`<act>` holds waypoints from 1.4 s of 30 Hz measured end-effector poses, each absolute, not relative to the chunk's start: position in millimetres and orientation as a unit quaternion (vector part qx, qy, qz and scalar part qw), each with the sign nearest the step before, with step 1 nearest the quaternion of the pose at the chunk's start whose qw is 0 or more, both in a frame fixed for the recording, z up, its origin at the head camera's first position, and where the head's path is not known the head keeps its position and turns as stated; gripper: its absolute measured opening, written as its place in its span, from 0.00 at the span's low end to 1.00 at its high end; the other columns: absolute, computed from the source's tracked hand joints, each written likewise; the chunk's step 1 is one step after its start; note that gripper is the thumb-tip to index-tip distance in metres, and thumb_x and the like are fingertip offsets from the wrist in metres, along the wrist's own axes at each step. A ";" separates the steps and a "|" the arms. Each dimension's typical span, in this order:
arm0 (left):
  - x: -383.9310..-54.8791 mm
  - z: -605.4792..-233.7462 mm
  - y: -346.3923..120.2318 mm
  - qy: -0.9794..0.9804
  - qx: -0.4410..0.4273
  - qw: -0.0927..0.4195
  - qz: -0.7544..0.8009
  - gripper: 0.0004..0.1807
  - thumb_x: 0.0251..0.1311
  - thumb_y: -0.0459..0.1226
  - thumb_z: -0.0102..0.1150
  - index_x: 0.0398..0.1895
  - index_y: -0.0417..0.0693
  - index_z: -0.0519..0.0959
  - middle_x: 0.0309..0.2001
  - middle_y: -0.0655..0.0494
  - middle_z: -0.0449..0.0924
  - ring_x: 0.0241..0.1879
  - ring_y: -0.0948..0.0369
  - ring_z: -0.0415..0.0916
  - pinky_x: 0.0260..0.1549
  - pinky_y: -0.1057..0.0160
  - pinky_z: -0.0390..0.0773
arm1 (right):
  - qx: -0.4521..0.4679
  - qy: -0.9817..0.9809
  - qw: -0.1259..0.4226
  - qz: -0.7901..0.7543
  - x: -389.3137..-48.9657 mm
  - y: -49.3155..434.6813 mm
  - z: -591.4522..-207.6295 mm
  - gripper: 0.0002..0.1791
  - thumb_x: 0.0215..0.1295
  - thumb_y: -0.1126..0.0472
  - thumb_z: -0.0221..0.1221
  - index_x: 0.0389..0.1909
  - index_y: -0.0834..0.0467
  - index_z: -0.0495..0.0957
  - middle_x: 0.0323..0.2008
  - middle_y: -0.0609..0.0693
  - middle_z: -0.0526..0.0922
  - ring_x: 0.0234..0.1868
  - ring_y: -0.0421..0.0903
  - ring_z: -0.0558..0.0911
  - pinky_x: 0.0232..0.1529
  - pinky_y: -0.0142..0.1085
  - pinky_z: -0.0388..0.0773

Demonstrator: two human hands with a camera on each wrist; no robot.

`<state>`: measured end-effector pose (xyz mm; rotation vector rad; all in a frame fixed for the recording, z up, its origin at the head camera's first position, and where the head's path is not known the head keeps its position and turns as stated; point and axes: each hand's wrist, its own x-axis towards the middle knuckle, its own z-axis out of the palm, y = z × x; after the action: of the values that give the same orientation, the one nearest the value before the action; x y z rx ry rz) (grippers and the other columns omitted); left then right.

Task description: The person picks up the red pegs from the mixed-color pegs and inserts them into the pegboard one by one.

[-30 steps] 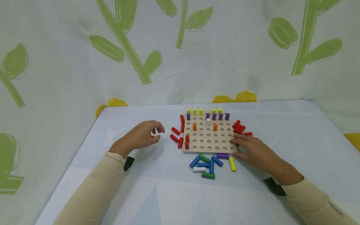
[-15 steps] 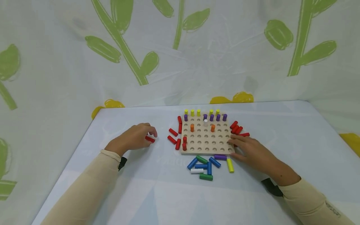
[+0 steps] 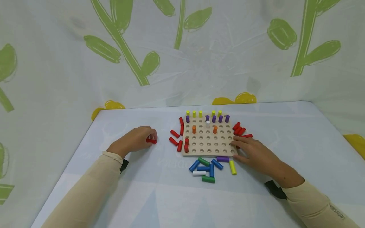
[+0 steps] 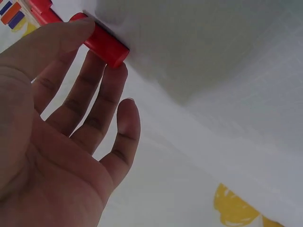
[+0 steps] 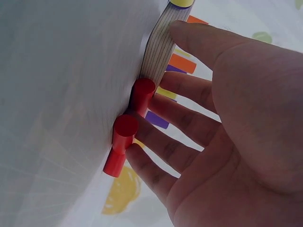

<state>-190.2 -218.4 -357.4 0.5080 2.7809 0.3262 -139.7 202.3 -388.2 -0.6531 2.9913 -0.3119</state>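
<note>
Left of the board, my left hand (image 3: 136, 139) pinches a red peg (image 4: 106, 45) between thumb and fingertips, low over the table. The wooden pegboard (image 3: 205, 147) lies flat with rows of holes. Along its back stand yellow pegs (image 3: 194, 114) and purple pegs (image 3: 214, 119); a white peg (image 3: 208, 123), two orange pegs (image 3: 215, 129) and two red pegs (image 3: 186, 148) also stand in it. My right hand (image 3: 255, 156) rests at the board's right front corner, its thumb on the side face (image 5: 158, 54) and its fingers extended.
Loose red pegs (image 3: 173, 141) lie along the board's left side, and more red pegs (image 3: 241, 131) lie on the right by my right fingers. In front are blue pegs (image 3: 211, 170), green pegs (image 3: 208, 179), a white peg (image 3: 199, 173), a purple peg (image 3: 222, 159) and a yellow peg (image 3: 233, 167).
My left hand has come down and its thumb and fingers have drawn together on the red peg. The right hand stays at the board's corner. The head view has shifted slightly.
</note>
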 end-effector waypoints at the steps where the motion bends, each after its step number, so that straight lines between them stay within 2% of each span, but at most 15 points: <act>1: -190.2 -357.7 -218.7 0.966 0.180 0.146 0.114 0.08 0.61 0.33 0.66 0.41 0.53 0.82 0.39 0.58 0.79 0.42 0.59 0.76 0.47 0.58 0.81 | -0.212 0.972 0.032 -0.100 -139.7 202.2 -388.1 0.33 0.58 0.50 0.71 0.64 0.56 0.76 0.69 0.60 0.72 0.66 0.65 0.72 0.61 0.60 0.74; 17: -192.9 -361.1 -216.6 0.966 0.180 0.140 0.122 0.08 0.61 0.32 0.65 0.40 0.53 0.81 0.37 0.57 0.80 0.40 0.58 0.75 0.45 0.58 0.81 | -0.219 0.970 0.026 -0.101 -139.7 201.9 -386.9 0.32 0.58 0.51 0.71 0.64 0.56 0.77 0.68 0.61 0.73 0.66 0.65 0.73 0.61 0.60 0.74; 29: -187.3 -351.0 -196.8 0.966 0.165 0.117 0.159 0.18 0.59 0.35 0.69 0.53 0.50 0.81 0.41 0.55 0.82 0.43 0.57 0.78 0.43 0.62 0.84 | -0.220 0.970 0.027 -0.098 -140.1 202.3 -387.2 0.33 0.58 0.51 0.71 0.64 0.57 0.77 0.67 0.61 0.73 0.66 0.65 0.73 0.60 0.59 0.75; 42: -178.5 -343.7 -174.4 0.956 0.182 0.068 0.219 0.19 0.63 0.37 0.66 0.58 0.50 0.79 0.46 0.55 0.82 0.45 0.58 0.78 0.48 0.57 0.84 | -0.219 0.971 0.023 -0.097 -138.9 203.1 -389.3 0.33 0.58 0.51 0.71 0.64 0.56 0.76 0.68 0.60 0.73 0.66 0.64 0.73 0.60 0.59 0.75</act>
<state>-178.5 -174.4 -343.7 0.5487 2.8800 0.6602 -138.9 203.1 -389.3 -0.6788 3.0060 -0.3010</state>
